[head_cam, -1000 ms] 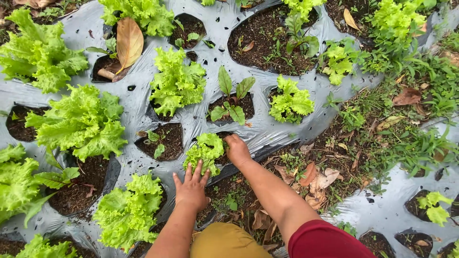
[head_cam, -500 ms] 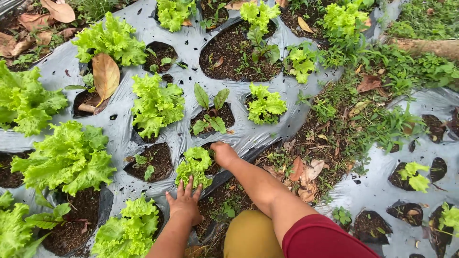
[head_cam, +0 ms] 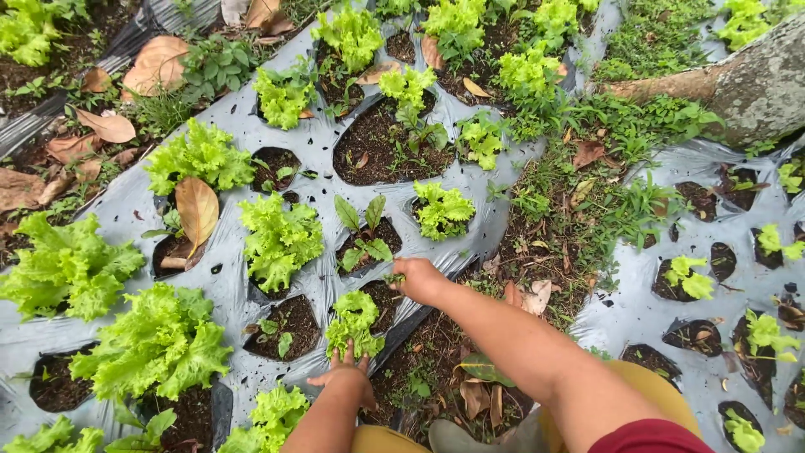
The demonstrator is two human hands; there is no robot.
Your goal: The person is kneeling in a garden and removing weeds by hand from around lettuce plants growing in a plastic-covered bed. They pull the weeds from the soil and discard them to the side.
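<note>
The small lettuce plant point(head_cam: 354, 321) sits in a soil hole just below frame centre. The left hand point(head_cam: 345, 379) rests flat below it, fingers spread, touching its lower leaves. The right hand point(head_cam: 418, 278), at centre, is pinched shut on a small green sprig point(head_cam: 394, 278). Grey plastic mulch point(head_cam: 226, 285) surrounds the hole.

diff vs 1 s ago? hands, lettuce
The right hand has lifted off the soil beside the small light-green lettuce seedling and now pinches a small green sprig, fist closed. The left hand has slid back toward the body, fingertips near the seedling's base. The seedling and the silver plastic mulch sheet are unchanged.
</note>
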